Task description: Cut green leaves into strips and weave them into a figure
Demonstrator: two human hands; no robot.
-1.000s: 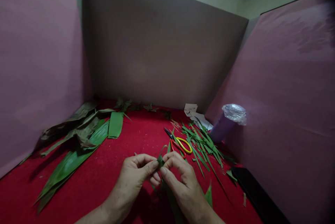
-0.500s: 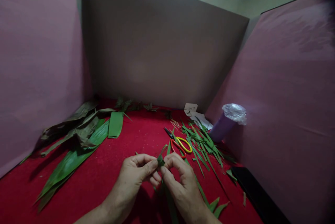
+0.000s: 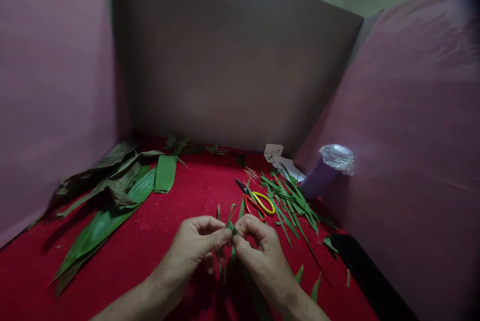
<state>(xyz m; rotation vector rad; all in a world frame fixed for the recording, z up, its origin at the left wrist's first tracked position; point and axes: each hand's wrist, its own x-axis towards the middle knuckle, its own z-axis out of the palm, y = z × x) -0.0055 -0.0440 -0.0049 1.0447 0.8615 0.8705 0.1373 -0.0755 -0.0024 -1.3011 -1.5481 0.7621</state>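
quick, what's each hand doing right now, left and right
Left hand: closed, fingertips pinching the folded green leaf strip.
Right hand: closed, pinching the same leaf strip from the other side.

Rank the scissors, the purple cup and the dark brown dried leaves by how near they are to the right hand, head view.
1. scissors, just beyond the right hand.
2. purple cup, far right by the wall.
3. dried leaves, far left, past the left hand.
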